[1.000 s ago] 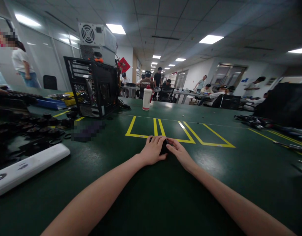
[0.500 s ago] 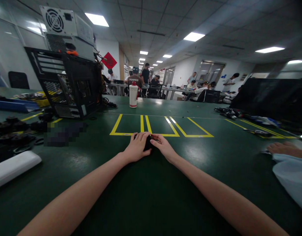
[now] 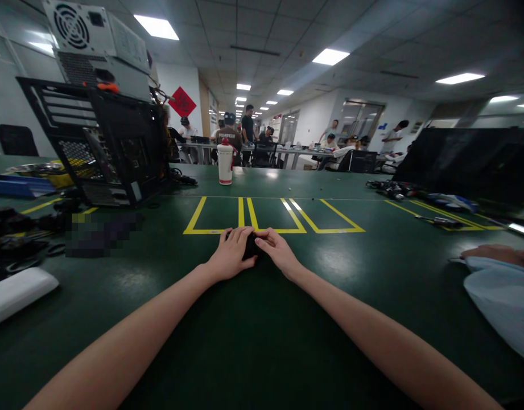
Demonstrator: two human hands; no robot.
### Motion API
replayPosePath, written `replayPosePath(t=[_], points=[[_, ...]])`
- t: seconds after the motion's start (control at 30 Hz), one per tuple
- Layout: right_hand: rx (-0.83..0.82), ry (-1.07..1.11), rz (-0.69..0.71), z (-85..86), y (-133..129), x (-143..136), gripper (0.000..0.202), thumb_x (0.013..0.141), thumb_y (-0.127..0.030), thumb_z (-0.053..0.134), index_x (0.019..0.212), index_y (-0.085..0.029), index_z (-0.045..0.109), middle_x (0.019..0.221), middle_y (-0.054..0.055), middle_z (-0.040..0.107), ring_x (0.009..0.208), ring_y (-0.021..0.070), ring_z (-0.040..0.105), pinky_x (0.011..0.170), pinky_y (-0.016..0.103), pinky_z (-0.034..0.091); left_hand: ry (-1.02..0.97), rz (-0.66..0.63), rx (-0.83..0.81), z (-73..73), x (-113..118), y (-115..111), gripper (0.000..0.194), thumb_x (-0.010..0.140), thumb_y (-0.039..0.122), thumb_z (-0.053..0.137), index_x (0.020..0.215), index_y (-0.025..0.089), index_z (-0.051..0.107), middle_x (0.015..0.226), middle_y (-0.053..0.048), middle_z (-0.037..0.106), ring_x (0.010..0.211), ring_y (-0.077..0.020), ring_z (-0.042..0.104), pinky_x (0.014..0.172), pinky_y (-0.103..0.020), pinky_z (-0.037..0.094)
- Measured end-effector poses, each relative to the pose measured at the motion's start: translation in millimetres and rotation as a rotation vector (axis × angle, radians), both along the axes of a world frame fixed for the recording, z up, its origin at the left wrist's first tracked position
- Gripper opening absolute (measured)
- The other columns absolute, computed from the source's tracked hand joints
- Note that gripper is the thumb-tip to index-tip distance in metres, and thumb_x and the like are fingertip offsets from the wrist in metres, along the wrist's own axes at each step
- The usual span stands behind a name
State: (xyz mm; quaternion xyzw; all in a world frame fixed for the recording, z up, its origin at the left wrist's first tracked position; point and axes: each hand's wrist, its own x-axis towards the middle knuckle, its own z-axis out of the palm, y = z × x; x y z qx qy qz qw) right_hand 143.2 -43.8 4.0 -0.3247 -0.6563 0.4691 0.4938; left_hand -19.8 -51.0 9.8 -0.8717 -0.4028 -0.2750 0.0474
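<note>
A small black object (image 3: 250, 248) rests on the green tabletop between my hands; its kind is hard to make out because fingers cover most of it. My left hand (image 3: 232, 254) is wrapped over its left side and top, thumb along the near edge. On the other side, my right hand (image 3: 277, 250) has thumb and fingers pinched together against its right edge. Both hands sit just on the near side of the yellow tape outlines (image 3: 279, 231) on the table.
A black computer case (image 3: 116, 148) with power supplies (image 3: 103, 34) on top stands at left, near dark cables and a white bar (image 3: 20, 296). A white-and-red cup (image 3: 225, 164) stands beyond the tape. Another person's hand and pale blue sleeve (image 3: 496, 285) are at right, near a black panel (image 3: 458, 168).
The view has turned slightly, so the whole scene sits a little further left. Both hands stay on the black object, with only small finger shifts.
</note>
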Motion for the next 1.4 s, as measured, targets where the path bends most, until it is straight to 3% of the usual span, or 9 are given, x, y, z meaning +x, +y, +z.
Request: replayPosePath(t=[0.17, 0.37, 0.53, 0.73, 0.93, 1.1, 1.27, 1.4], points=[[-0.055, -0.060, -0.021, -0.4, 3.8, 1.1, 0.029, 0.074, -0.029, 0.055, 0.103, -0.021, 0.054, 0.105, 0.004, 0.057, 0.099, 0.0172, 0.052, 0.092, 0.036, 0.037, 0.007, 0.006, -0.008, 0.7, -0.4, -0.3, 0.061, 0.073, 0.033, 0.055, 0.123, 0.018, 0.025, 0.122, -0.010, 0.041, 0.115, -0.0251, 0.037, 0.098, -0.045, 0.021], [-0.050, 0.015, 0.077, -2.8, -2.2, 1.1, 0.028, 0.071, -0.025, 0.059, 0.098, -0.023, 0.051, 0.103, 0.001, 0.055, 0.095, 0.0147, 0.054, 0.088, 0.032, 0.041, 0.004, 0.017, 0.007, -0.8, -0.6, 0.2, 0.061, 0.071, 0.031, 0.057, 0.122, 0.017, 0.026, 0.121, -0.011, 0.042, 0.113, -0.0255, 0.038, 0.098, -0.044, 0.022], [-0.005, 0.015, 0.031, -3.7, -0.2, 0.0, 0.018, 0.073, -0.026, 0.057, 0.090, -0.022, 0.053, 0.095, 0.000, 0.056, 0.093, 0.0139, 0.055, 0.087, 0.031, 0.042, -0.012, 0.014, 0.000, -1.3, -0.5, 0.8, 0.059, 0.072, 0.033, 0.055, 0.122, 0.019, 0.026, 0.120, -0.010, 0.042, 0.114, -0.0262, 0.037, 0.097, -0.046, 0.022], [-0.035, -0.072, -0.038, -4.7, 6.7, 2.2, 0.031, 0.074, -0.027, 0.057, 0.103, -0.021, 0.052, 0.105, 0.004, 0.055, 0.098, 0.0159, 0.053, 0.089, 0.034, 0.040, -0.014, 0.010, -0.012, 0.3, -1.1, 0.2, 0.059, 0.073, 0.034, 0.055, 0.122, 0.019, 0.026, 0.121, -0.010, 0.042, 0.113, -0.0252, 0.038, 0.098, -0.045, 0.021], [-0.047, 0.006, 0.055, -3.7, -0.6, 1.6, 0.027, 0.071, -0.023, 0.059, 0.097, -0.022, 0.051, 0.104, 0.002, 0.054, 0.097, 0.0152, 0.054, 0.089, 0.033, 0.041, -0.006, 0.017, -0.010, 0.2, -0.4, 0.3, 0.059, 0.073, 0.033, 0.055, 0.122, 0.018, 0.026, 0.120, -0.010, 0.042, 0.113, -0.0251, 0.038, 0.098, -0.044, 0.021], [-0.004, 0.008, 0.023, -0.7, -3.9, 0.7, 0.020, 0.073, -0.021, 0.057, 0.093, -0.021, 0.053, 0.100, 0.002, 0.055, 0.098, 0.0144, 0.053, 0.091, 0.033, 0.039, -0.011, 0.022, -0.023, 0.3, -0.2, 0.7, 0.058, 0.073, 0.034, 0.054, 0.121, 0.019, 0.027, 0.120, -0.010, 0.042, 0.114, -0.0257, 0.037, 0.098, -0.045, 0.021], [-0.061, -0.035, -0.003, -0.6, 1.4, 1.6, 0.031, 0.072, -0.022, 0.058, 0.102, -0.021, 0.051, 0.105, 0.004, 0.055, 0.100, 0.0162, 0.051, 0.094, 0.037, 0.036, -0.015, 0.018, -0.022, 0.9, 0.2, 0.3, 0.058, 0.073, 0.034, 0.054, 0.121, 0.019, 0.027, 0.119, -0.009, 0.043, 0.113, -0.0254, 0.038, 0.097, -0.045, 0.022], [-0.092, 0.003, 0.066, -2.3, 1.1, 1.8, 0.032, 0.068, -0.021, 0.062, 0.098, -0.020, 0.051, 0.104, 0.004, 0.055, 0.099, 0.0165, 0.053, 0.093, 0.037, 0.037, -0.012, 0.026, -0.008, -0.1, 0.5, 1.0, 0.058, 0.071, 0.032, 0.055, 0.121, 0.018, 0.027, 0.118, -0.010, 0.043, 0.112, -0.0253, 0.039, 0.097, -0.044, 0.022]])
